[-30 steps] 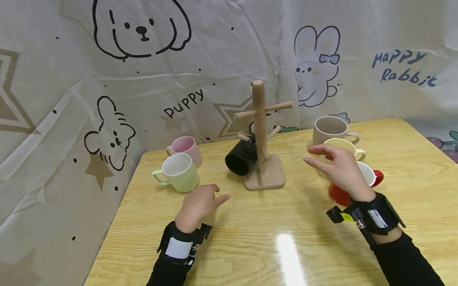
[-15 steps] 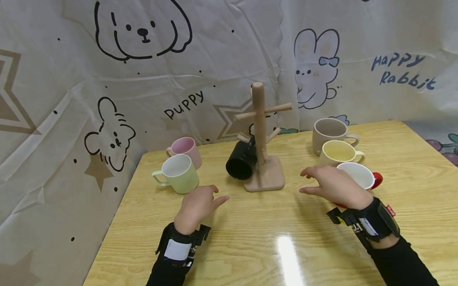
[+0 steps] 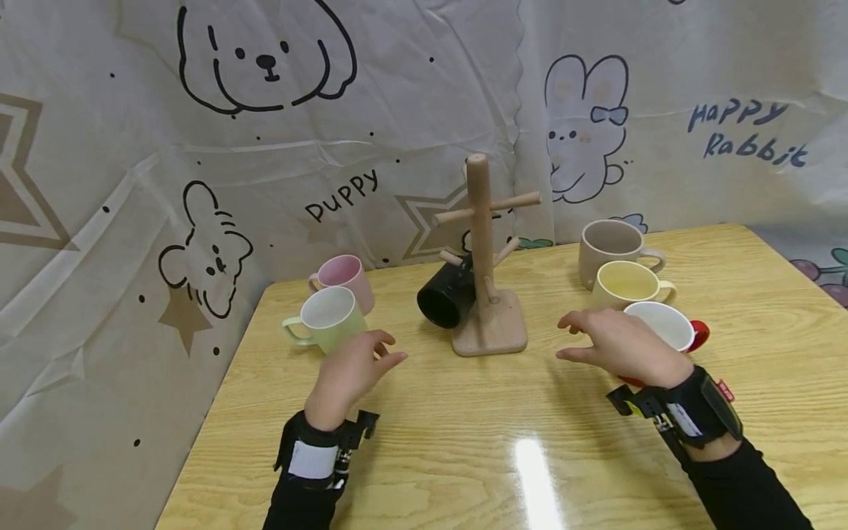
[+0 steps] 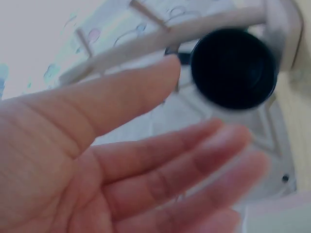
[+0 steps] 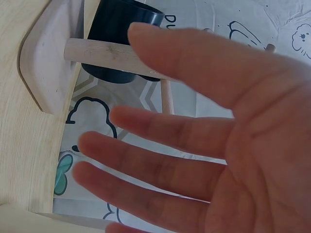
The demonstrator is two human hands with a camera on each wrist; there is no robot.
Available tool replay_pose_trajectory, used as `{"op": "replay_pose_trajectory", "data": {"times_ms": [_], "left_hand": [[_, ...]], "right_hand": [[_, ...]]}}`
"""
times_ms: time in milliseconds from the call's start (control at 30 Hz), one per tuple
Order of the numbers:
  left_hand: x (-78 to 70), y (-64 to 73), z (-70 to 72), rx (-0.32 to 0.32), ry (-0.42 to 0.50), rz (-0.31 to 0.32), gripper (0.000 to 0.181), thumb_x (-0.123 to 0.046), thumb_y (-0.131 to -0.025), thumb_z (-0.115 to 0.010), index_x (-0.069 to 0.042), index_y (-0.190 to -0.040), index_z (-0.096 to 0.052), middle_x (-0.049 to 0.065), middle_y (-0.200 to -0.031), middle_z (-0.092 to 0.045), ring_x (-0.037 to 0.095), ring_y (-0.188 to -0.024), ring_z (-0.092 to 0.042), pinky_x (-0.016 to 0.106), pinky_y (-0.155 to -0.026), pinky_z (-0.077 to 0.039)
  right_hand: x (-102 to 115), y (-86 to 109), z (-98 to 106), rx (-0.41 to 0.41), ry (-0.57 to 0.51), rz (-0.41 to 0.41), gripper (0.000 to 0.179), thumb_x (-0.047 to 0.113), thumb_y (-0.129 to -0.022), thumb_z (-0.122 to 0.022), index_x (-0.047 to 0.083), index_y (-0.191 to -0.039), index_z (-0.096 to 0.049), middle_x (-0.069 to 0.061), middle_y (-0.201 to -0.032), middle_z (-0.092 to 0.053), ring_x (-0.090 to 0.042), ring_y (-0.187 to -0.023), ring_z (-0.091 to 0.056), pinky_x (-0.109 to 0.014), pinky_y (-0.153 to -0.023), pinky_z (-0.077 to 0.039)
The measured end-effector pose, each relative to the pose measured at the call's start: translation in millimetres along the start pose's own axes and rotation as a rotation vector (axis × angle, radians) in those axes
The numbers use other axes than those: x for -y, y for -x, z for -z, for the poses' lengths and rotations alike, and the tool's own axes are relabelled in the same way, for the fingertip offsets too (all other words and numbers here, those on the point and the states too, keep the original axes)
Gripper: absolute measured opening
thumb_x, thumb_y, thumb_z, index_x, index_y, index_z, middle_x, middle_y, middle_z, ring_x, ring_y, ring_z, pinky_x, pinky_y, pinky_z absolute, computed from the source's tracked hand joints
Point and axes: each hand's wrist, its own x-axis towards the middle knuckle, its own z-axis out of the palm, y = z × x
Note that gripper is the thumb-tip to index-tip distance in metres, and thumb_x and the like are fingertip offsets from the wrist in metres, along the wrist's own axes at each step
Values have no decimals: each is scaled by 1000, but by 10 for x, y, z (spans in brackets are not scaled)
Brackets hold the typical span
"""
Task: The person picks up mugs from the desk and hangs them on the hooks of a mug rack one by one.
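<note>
A wooden mug rack [image 3: 480, 243] stands at the back middle of the table, and a black mug [image 3: 445, 296] hangs tilted from a low peg on its left. My left hand [image 3: 349, 372] hovers just in front of a light green mug [image 3: 331, 315], hiding its lower right part; thumb and fingers are apart with nothing between them. My right hand [image 3: 619, 342] is held above the table, partly covering a red mug with a white inside [image 3: 662, 324]. Its fingers are spread and hold nothing. In the right wrist view the black mug [image 5: 119, 34] shows behind the rack's post.
Behind the green mug stands a pink mug [image 3: 346, 276]. At the back right are a yellow mug [image 3: 623, 283] and a grey-beige mug [image 3: 606, 250]. A printed cloth [image 3: 411, 110] hangs behind the wooden table [image 3: 464, 442].
My left hand has moved a little left and up, closer to the green mug. My right hand came down and slightly left earlier, then stayed nearly still. The mugs have not moved.
</note>
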Motion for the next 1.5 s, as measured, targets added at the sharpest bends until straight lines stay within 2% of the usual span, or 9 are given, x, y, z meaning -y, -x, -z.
{"op": "replay_pose_trajectory", "data": {"times_ms": [200,367,500,667,900,1067,1167,1367,1500], "left_hand": [[435,-6,256,-141,152,-6,25,-23,-86,-64,-3,-101,-67,10,-89,-69,25,-82,-66,35,-67,-51],[988,-111,509,-229,203,91,29,-21,-88,-62,1,-107,-64,20,-96,-67,32,-89,-63,37,-70,-48],[1367,-253,552,-163,232,179,37,-20,-88,-61,2,-117,-57,25,-114,-60,39,-104,-56,47,-81,-46],[1641,-443,313,-43,293,222,42,-13,-87,-61,6,-123,-51,28,-128,-49,44,-117,-48,51,-92,-44],[1711,-515,36,-118,260,292,29,-11,-89,-55,12,-106,-61,29,-107,-61,39,-93,-56,41,-75,-45],[1692,-479,21,-156,233,277,26,-12,-91,-55,10,-102,-64,25,-90,-64,24,-68,-49,27,-56,-34],[1644,-464,71,-162,210,240,26,-12,-91,-54,9,-102,-64,22,-85,-63,19,-62,-44,26,-53,-31],[1432,-461,209,-167,199,174,29,-20,-93,-55,4,-104,-66,22,-100,-64,27,-81,-53,32,-65,-39],[1302,-464,261,-149,268,201,33,-25,-93,-55,3,-108,-64,23,-106,-63,32,-92,-56,40,-76,-45]], "right_hand": [[-28,17,-7,23,-12,14,38,33,-80,-69,6,-107,-63,-10,-97,-68,-22,-85,-64,-37,-71,-53],[-43,19,-12,44,-15,3,39,34,-80,-69,6,-107,-63,-11,-98,-68,-22,-85,-64,-38,-72,-53],[-39,20,-9,58,-19,0,39,34,-81,-68,7,-108,-63,-11,-98,-68,-22,-85,-64,-37,-71,-52],[-24,13,-6,88,-28,-9,42,35,-81,-68,6,-110,-62,-11,-98,-68,-22,-86,-64,-36,-71,-52],[-7,-10,-32,115,-56,-8,43,36,-81,-68,6,-111,-61,-11,-100,-67,-23,-89,-63,-38,-74,-52],[-13,-7,-43,128,-52,-17,44,36,-81,-68,6,-112,-61,-11,-100,-67,-23,-88,-63,-37,-74,-53],[-23,-11,-37,123,-44,-15,43,36,-81,-68,6,-112,-61,-11,-100,-67,-23,-88,-63,-37,-74,-53],[-29,-14,-19,113,-38,-2,42,35,-81,-68,6,-111,-61,-11,-99,-67,-23,-87,-63,-36,-73,-53],[-27,-20,-22,114,-34,3,41,35,-81,-68,6,-110,-61,-11,-98,-67,-23,-87,-63,-36,-72,-52]]}}
